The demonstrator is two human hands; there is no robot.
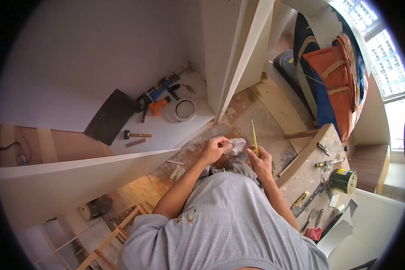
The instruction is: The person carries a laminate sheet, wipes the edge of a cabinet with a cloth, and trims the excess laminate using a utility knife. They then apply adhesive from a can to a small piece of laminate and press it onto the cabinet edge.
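Note:
My left hand (216, 149) is closed, fingertips pinched together at the edge of a small crumpled white piece (237, 145) that looks like cloth or thin plastic. My right hand (260, 161) is wrapped around the lower end of a slim yellow pointed tool (255, 136), which stands nearly upright with its tip away from me. Both hands are in front of my waist, a short gap apart, over the dusty floor.
At right, a wooden bench (297, 180) carries a green can (343, 180), a red-handled brush (314, 233) and a yellow-black knife (328, 163). On a white panel at left lie a hammer (137, 134), an orange drill (158, 106) and a tape roll (183, 109). White panel edges stand nearby.

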